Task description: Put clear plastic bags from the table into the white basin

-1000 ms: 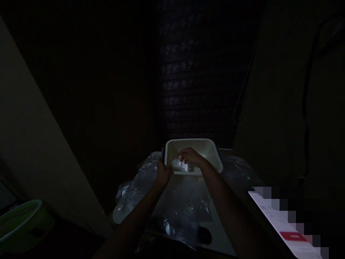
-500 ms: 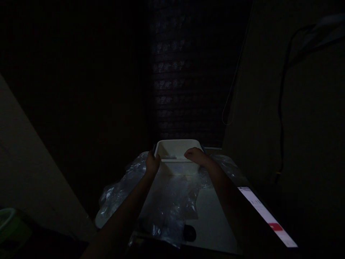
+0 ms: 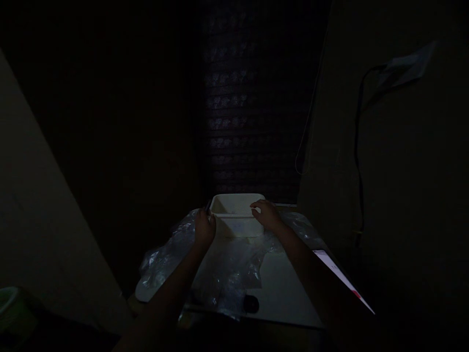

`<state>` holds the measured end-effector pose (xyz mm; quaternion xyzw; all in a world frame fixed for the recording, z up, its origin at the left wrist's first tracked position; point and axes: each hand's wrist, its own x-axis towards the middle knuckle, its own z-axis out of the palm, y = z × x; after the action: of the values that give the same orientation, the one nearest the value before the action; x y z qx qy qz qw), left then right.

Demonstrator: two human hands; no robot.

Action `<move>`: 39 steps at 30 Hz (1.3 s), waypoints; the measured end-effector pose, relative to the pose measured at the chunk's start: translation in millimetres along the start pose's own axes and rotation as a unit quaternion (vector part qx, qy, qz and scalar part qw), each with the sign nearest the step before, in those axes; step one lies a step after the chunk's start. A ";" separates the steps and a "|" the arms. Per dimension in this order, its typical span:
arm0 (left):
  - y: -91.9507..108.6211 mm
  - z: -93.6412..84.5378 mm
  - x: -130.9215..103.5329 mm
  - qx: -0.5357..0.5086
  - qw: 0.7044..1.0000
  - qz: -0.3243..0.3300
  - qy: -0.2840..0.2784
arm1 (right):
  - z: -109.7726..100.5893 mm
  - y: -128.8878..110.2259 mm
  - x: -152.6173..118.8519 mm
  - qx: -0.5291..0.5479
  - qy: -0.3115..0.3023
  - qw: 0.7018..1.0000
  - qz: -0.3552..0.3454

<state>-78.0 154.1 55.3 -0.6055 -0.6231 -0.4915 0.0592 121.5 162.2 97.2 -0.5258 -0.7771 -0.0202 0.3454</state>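
Note:
In the dim head view a white rectangular tub (image 3: 238, 228) stands on the table, its open top facing up. Beside its left rim is my left hand (image 3: 205, 228), closed around a slim dark object (image 3: 208, 206) that pokes up past the fingers; its kind is too dark to tell. Over the right rim hangs my right hand (image 3: 265, 215), fingers curled in a pinch toward the tub's inside. Whatever they hold, if anything, is too small and dark to name. Clear plastic sheeting (image 3: 229, 274) lies under and around the tub.
A lit phone (image 3: 342, 278) rests along the table's right side. Near the front edge lies a small dark round item (image 3: 251, 304). A green container (image 3: 14, 318) stands low at the left. A dark cable (image 3: 358, 156) hangs on the right wall; a slatted blind (image 3: 252, 122) covers the back.
The view has shifted slightly. My right hand's fingers have tilted at the tub's right rim, with thumb and fingertips now showing more. The left hand stays by the left rim with the dark object.

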 end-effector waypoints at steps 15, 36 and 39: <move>63.0 -20.7 -73.3 0.126 0.921 0.186 -0.318 | -4.1 11.0 -104.3 0.100 -0.251 0.956 0.116; 74.5 -14.3 -56.1 -0.442 0.821 -0.144 -0.331 | -9.3 14.1 -93.2 0.394 -0.138 0.893 0.168; 76.3 -18.8 -55.1 -0.488 0.781 -0.176 -0.347 | -15.5 7.1 -94.0 0.467 -0.130 0.849 0.209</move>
<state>-11.5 86.3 69.3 -0.5627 -0.3737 -0.4883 -0.5525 155.0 83.7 54.2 -0.4503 -0.6043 0.4866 0.4420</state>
